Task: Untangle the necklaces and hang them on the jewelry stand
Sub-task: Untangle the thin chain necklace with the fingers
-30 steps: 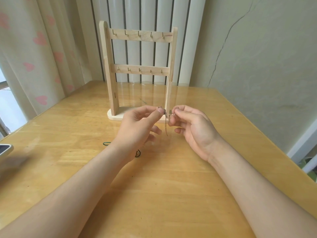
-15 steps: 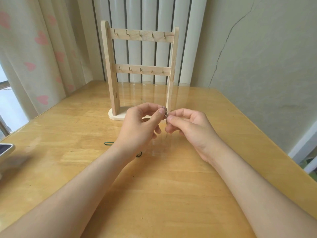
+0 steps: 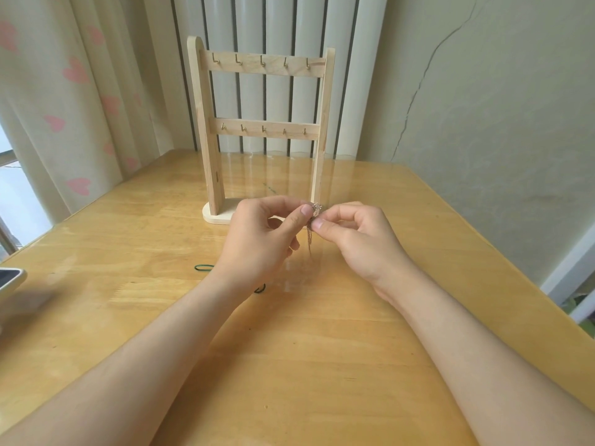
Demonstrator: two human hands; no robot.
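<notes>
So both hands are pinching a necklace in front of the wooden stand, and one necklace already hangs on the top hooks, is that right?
Not quite. In the head view the left hand and right hand do pinch the necklace in front of the stand, but the top hooks are bare: nothing hangs there yet.

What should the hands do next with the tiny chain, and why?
Probably pull gently apart. The left hand and right hand both pinch the thin metal chain necklace near its small sparkly pendant, and its strands hang bunched together below. All hooks on the pale wooden jewelry stand are bare, so untangling likely comes first.
</notes>
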